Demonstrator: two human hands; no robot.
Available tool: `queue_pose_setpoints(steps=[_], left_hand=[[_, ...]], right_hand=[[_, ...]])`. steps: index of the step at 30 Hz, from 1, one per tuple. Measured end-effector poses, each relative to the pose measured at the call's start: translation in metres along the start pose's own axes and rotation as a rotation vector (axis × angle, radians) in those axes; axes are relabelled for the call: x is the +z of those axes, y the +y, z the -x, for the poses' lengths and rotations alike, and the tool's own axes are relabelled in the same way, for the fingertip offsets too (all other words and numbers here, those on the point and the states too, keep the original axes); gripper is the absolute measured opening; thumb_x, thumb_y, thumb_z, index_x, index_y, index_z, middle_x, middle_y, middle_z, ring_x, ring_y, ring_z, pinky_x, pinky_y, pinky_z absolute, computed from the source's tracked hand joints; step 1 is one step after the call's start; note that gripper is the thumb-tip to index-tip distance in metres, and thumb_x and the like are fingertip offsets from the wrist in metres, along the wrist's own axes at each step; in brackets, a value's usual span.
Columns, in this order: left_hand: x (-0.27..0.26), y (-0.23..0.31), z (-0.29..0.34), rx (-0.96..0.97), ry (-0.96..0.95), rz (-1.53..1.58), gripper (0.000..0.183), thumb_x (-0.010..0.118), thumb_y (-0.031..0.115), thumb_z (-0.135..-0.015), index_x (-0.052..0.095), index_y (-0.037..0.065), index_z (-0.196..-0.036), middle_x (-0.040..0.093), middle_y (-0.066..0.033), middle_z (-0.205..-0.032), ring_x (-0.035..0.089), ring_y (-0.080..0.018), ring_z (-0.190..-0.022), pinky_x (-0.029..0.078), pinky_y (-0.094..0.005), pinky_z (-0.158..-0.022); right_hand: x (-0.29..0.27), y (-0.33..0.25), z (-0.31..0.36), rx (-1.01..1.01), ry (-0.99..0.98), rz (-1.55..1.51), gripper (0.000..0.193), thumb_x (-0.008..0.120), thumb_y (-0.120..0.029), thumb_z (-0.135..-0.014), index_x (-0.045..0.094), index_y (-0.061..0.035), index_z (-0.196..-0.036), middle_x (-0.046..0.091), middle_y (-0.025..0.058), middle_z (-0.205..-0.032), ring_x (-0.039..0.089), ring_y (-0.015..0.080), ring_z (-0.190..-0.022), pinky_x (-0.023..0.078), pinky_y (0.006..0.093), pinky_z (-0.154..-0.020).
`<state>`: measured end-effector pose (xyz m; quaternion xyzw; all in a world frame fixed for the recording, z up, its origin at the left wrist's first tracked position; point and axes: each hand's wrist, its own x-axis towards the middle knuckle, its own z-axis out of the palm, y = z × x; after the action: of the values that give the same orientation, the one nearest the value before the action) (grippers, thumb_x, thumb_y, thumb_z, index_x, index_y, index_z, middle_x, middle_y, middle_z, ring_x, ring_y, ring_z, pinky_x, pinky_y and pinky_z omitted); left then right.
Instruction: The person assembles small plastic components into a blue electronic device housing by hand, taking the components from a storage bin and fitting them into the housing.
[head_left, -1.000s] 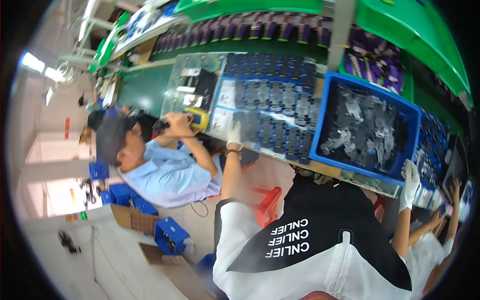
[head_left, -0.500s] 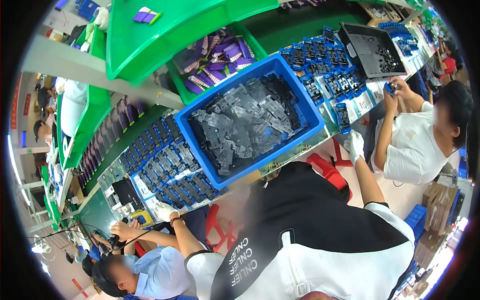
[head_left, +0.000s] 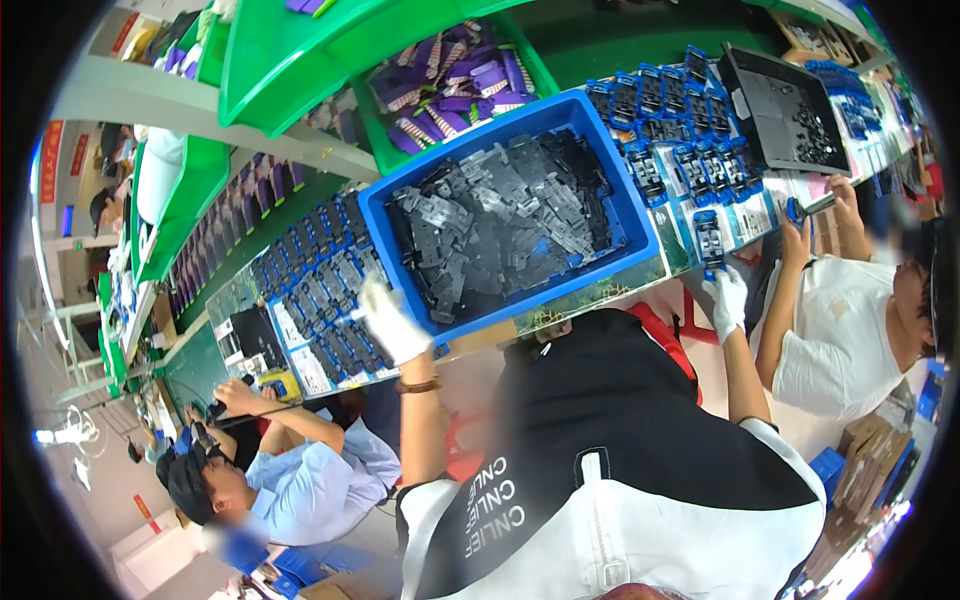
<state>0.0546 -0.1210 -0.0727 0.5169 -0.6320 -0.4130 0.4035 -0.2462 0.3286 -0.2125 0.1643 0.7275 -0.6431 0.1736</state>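
Observation:
My left hand [head_left: 392, 326], in a white glove, is raised at the left wall of the large blue bin [head_left: 497, 322]. Motion smears its fingers, and I cannot make out anything in them. The bin contains a heap of loose dark grey and black plastic parts [head_left: 480, 235]. On the right, my right hand [head_left: 729, 300], also gloved in white, has its fingers closed around the near end of a blue-and-black plastic assembly [head_left: 709, 240] at the bench's front edge. Rows of similar blue-and-black assemblies [head_left: 712, 168] lie just beyond it.
More rows of dark assemblies [head_left: 322, 290] fill the bench left of the bin. A green crate [head_left: 541, 75] of purple parts stands behind it. A black tray [head_left: 770, 115] is at far right. People sit on both sides, in blue [head_left: 310, 480] and white [head_left: 840, 335].
My left hand has risen from the front of the left rows toward the bin. My right hand stays by the same assembly. The view has shifted slightly.

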Motion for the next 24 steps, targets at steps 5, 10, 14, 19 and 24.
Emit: queue_pose_setpoints(steps=[5, 10, 14, 19, 24], left_hand=[[0.082, 0.024, 0.072, -0.768, -0.631, 1.053, 0.057, 0.048, 0.046, -0.096, 0.04, 0.007, -0.136, 0.049, -0.0129, -0.131, 0.051, -0.0269, -0.116, 0.042, -0.044, -0.1], [0.112, 0.035, 0.098, -0.983, -0.745, 1.25, 0.078, 0.041, 0.071, -0.085, 0.042, 0.011, -0.134, 0.049, -0.0168, -0.134, 0.048, -0.0356, -0.12, 0.039, -0.0498, -0.102], [0.087, 0.025, 0.091, -0.903, -0.295, 1.269, 0.083, 0.043, 0.079, -0.078, 0.054, 0.008, -0.12, 0.058, -0.0143, -0.118, 0.052, -0.033, -0.113, 0.04, -0.0493, -0.101], [0.034, 0.002, 0.076, -0.804, -0.136, 1.374, 0.083, 0.044, 0.076, -0.08, 0.049, 0.008, -0.126, 0.054, -0.0124, -0.122, 0.05, -0.0305, -0.116, 0.038, -0.049, -0.103], [0.004, 0.015, 0.085, -0.843, -0.05, 1.399, 0.079, 0.049, 0.074, -0.081, 0.049, 0.008, -0.126, 0.054, -0.0119, -0.124, 0.049, -0.0307, -0.118, 0.039, -0.0498, -0.103]], right_hand=[[0.055, -0.086, 0.065, -0.409, -0.272, 0.384, 0.03, 0.058, -0.012, -0.09, 0.057, 0.0037, -0.115, 0.063, 0.0087, -0.102, 0.061, 0.0172, -0.088, 0.052, 0.0289, -0.075], [0.161, -0.126, 0.138, -0.279, -0.73, 0.34, 0.034, 0.06, -0.017, -0.089, 0.059, 0.0038, -0.115, 0.063, 0.0092, -0.103, 0.06, 0.014, -0.087, 0.05, 0.0276, -0.076], [0.216, -0.134, 0.162, -0.101, -1.138, 0.427, 0.031, 0.057, -0.022, -0.091, 0.062, 0.0018, -0.111, 0.063, 0.0062, -0.095, 0.059, 0.0118, -0.079, 0.05, 0.028, -0.072], [0.295, -0.104, 0.074, -0.936, -0.628, 0.706, 0.043, 0.055, -0.044, -0.09, 0.067, -0.0056, -0.106, 0.066, 0.0163, -0.099, 0.064, 0.031, -0.089, 0.05, 0.0406, -0.078], [0.363, -0.092, 0.034, -0.782, -0.372, 1.26, 0.054, 0.061, -0.054, -0.081, 0.067, -0.0062, -0.106, 0.063, 0.018, -0.109, 0.063, 0.0329, -0.099, 0.05, 0.0414, -0.085]])
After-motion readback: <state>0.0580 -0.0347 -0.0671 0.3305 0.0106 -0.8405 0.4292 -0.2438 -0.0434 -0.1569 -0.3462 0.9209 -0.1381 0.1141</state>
